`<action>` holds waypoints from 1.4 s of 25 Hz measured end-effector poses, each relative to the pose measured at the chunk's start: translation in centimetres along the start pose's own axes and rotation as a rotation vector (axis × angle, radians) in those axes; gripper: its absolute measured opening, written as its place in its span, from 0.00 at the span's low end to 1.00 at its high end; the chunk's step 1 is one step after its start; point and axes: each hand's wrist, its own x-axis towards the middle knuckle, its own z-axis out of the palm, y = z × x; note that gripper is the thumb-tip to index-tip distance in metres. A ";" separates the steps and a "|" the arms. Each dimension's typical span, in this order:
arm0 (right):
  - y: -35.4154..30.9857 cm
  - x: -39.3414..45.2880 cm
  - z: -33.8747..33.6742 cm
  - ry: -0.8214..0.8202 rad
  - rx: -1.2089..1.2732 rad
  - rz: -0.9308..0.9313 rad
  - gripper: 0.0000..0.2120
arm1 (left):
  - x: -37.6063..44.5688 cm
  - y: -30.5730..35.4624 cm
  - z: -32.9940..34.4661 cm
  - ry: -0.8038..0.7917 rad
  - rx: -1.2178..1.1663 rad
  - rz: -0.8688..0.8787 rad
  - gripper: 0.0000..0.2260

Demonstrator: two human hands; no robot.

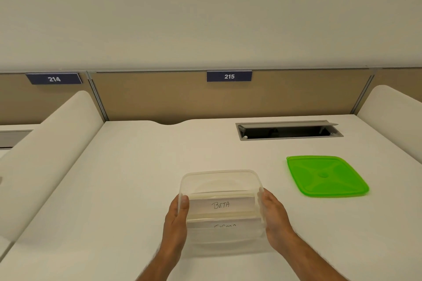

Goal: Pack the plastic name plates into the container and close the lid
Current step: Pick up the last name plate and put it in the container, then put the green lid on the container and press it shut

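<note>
White desk (pixel 137 178): both hands (left (pixel 177 217), right (pixel 275 214)) grip clear plastic container (pixel 220 180) holding name plates (pixel 220 205); next, fit green square lid (pixel 326 175), right of container.

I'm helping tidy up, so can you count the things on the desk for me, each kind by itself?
Name plates: 2, one marked BETA and one below it, its writing partly hidden
Clear container: 1, held between the left hand and the right hand
Green lid: 1, lying apart on the desk
Total: 4
</note>
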 end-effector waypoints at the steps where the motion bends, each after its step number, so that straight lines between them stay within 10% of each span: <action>1: 0.1 -0.1 0.1 0.003 -0.003 0.002 0.15 | -0.1 0.0 -0.2 0.005 0.003 -0.002 0.20; 19: 0.7 -0.6 -0.4 -0.046 -0.124 -0.041 0.22 | -0.6 1.4 -2.3 -0.104 0.064 -0.044 0.24; 27: -1.7 1.2 -5.0 -0.045 -0.605 -0.345 0.26 | 2.0 5.1 0.1 0.023 1.032 0.291 0.45; 35: -4.4 5.2 -14.2 0.044 -1.098 -0.526 0.32 | 2.8 5.9 13.5 -0.146 1.292 0.622 0.45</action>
